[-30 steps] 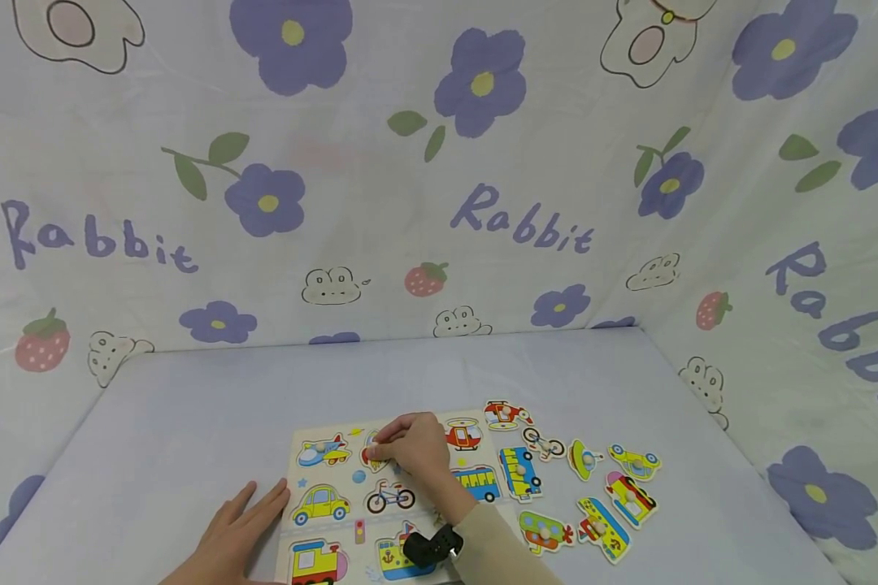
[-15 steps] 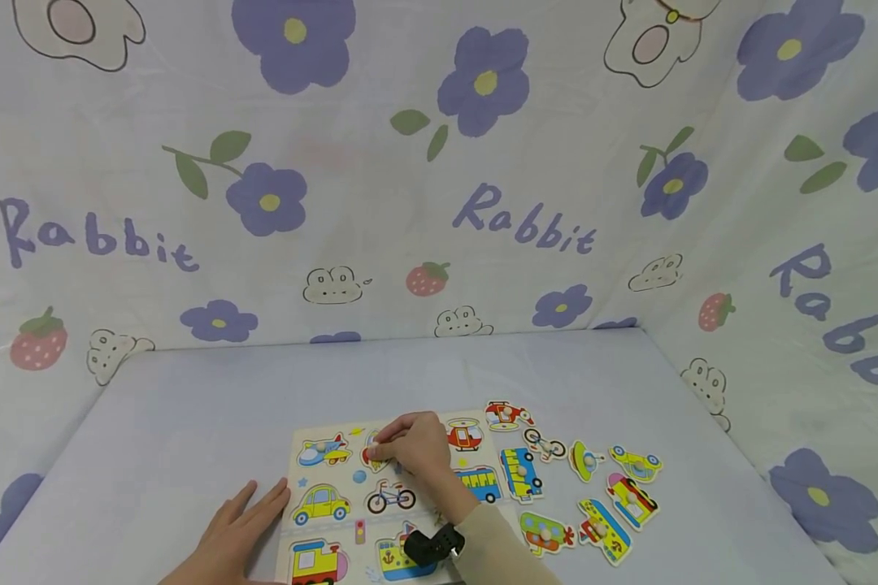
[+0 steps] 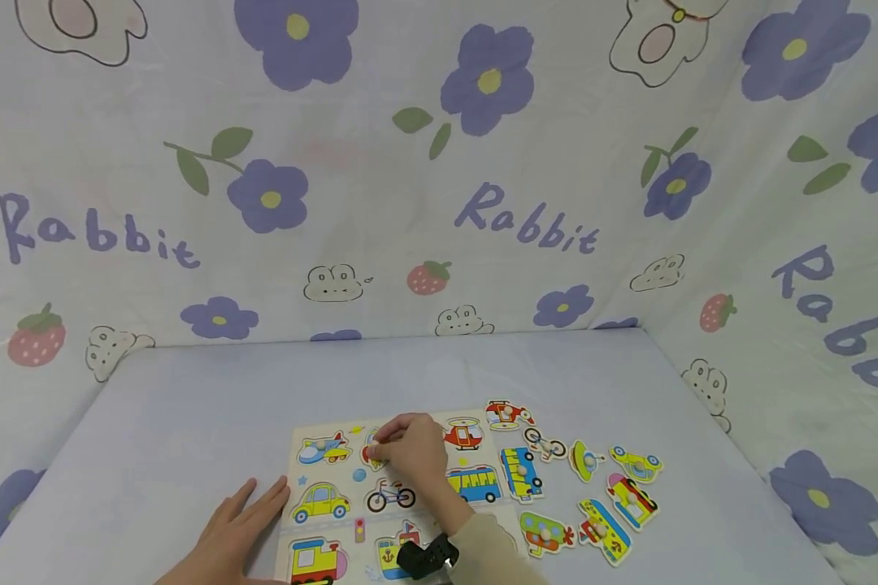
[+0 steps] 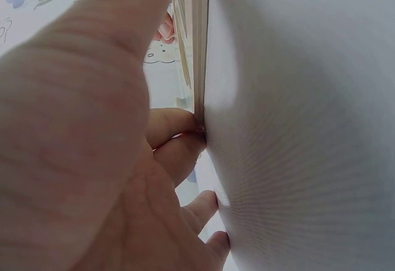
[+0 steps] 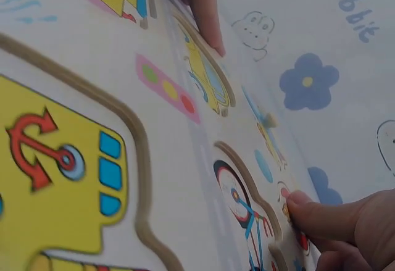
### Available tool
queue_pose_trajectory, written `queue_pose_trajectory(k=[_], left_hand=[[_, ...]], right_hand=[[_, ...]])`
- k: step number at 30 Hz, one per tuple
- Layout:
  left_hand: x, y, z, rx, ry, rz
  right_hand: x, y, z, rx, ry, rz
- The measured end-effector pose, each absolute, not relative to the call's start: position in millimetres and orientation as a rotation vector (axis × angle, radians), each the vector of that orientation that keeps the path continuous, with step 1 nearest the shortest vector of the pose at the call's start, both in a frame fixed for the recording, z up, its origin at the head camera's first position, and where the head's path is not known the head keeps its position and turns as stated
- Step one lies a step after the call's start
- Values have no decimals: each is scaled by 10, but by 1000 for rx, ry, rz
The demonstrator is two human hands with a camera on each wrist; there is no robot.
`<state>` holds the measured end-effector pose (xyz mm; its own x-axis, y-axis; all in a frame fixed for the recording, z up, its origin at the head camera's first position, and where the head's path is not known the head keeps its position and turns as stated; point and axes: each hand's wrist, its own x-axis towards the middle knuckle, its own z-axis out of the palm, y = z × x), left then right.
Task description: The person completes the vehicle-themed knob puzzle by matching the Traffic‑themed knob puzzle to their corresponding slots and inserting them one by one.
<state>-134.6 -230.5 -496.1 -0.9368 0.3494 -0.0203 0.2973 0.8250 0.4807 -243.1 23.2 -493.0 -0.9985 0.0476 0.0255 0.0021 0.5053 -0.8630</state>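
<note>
My right hand [image 3: 417, 451] pinches a small red and yellow knob puzzle piece [image 3: 367, 461] at the top middle of a cream puzzle board [image 3: 332, 473]. The fingertips cover most of that piece; in the right wrist view the thumb [image 5: 324, 217] lies over it, low against the board. An airplane piece [image 3: 325, 448] with a knob sits in the board's top left corner. My left hand [image 3: 234, 524] rests at the board's left side with fingers spread. In the left wrist view, fingertips [image 4: 179, 154] touch the board's edge.
Loose knob pieces lie right of the board: a helicopter [image 3: 508, 414], bicycle [image 3: 545, 444], bus [image 3: 521, 473], flying saucer [image 3: 584, 461], car [image 3: 635, 462], train [image 3: 632, 500], ship [image 3: 604, 530] and a green piece [image 3: 545, 532]. Patterned cloth [image 3: 380, 203] hangs behind the table [image 3: 212, 406].
My right wrist and forearm have shifted slightly left, showing more of the printed bus. The fingertips stay on the same piece, and the left hand is nearly unmoved.
</note>
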Motion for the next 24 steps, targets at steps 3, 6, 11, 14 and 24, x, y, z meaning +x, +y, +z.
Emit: queue_pose_trajectory(k=[3, 6, 11, 14, 24], left_hand=[[-1358, -2316, -4971, 517, 2894, 745], [-1372, -2332, -4995, 542, 2900, 743], [-1379, -2338, -5010, 543, 2889, 777], [-1388, -2334, -5010, 531, 2894, 772], [-1366, -2311, -5023, 509, 2905, 756]], right_hand=[[-2389, 220, -4914, 19, -2649, 1541], [-2358, 230, -4913, 82, -2600, 1556], [-2301, 284, -4909, 150, -2542, 1574], [-2255, 353, -4859, 142, -2508, 1625], [-2041, 1071, -4707, 189, -2508, 1322]])
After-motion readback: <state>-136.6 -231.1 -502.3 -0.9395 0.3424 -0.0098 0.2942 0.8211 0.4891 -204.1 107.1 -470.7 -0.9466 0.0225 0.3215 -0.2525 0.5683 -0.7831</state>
